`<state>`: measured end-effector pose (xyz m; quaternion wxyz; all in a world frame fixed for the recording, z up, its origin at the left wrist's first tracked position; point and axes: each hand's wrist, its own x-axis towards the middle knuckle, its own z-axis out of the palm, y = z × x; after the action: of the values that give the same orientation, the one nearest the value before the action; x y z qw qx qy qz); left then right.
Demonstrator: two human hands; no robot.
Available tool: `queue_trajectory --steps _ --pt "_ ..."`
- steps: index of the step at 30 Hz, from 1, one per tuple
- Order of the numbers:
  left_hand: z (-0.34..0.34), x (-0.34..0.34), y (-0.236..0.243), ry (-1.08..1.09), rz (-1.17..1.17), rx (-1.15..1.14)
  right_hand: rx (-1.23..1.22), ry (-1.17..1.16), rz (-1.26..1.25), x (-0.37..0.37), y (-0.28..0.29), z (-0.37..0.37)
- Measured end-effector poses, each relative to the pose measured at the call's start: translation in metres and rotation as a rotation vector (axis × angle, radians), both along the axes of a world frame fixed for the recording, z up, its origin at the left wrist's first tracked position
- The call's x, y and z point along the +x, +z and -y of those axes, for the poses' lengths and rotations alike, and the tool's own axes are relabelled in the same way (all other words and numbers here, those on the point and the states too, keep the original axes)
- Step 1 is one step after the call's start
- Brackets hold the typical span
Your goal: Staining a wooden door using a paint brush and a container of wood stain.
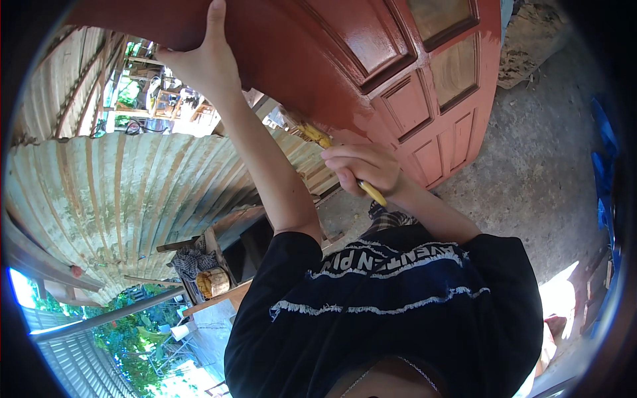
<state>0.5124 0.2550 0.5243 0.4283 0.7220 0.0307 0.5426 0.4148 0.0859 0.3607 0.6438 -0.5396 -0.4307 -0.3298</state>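
Note:
A panelled door (312,73) stands tilted before me, its upper part glossy dark red and its lower part a duller pinkish red. My left hand (212,66) grips its left edge high up, thumb laid on the face and the other fingers mostly hidden. Closed around a yellow-handled paintbrush (373,193) is my right hand (363,166), close to the door's lower left edge. The brush's paint-smeared head points up and left at that edge; whether its bristles touch the door is hard to make out.
Corrugated metal sheeting (119,199) stands on the left. Below it, a wooden ledge holds a checked cloth (194,262) and a paint-stained yellowish container (212,283). Concrete floor (524,146) spreads to the right, with a brown sheet (531,43) beside the door and blue plastic (602,172) farther right.

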Motion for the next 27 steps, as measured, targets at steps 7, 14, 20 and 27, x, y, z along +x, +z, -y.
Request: queue_trajectory --steps 7,14,20,27 --pt "0.017 -0.008 0.010 0.166 -0.070 0.056 0.067 -0.074 -0.039 -0.008 -0.010 -0.007" --pt "0.000 -0.010 0.004 0.114 -0.085 0.035 -0.118 -0.225 -0.172 -0.045 -0.045 0.008" --pt "0.000 -0.001 0.000 0.102 -0.070 0.066 -0.215 -0.308 -0.688 -0.045 -0.131 0.036" --pt "0.001 -0.010 0.005 0.108 -0.102 0.062 0.111 -0.015 -0.310 -0.041 -0.042 0.022"
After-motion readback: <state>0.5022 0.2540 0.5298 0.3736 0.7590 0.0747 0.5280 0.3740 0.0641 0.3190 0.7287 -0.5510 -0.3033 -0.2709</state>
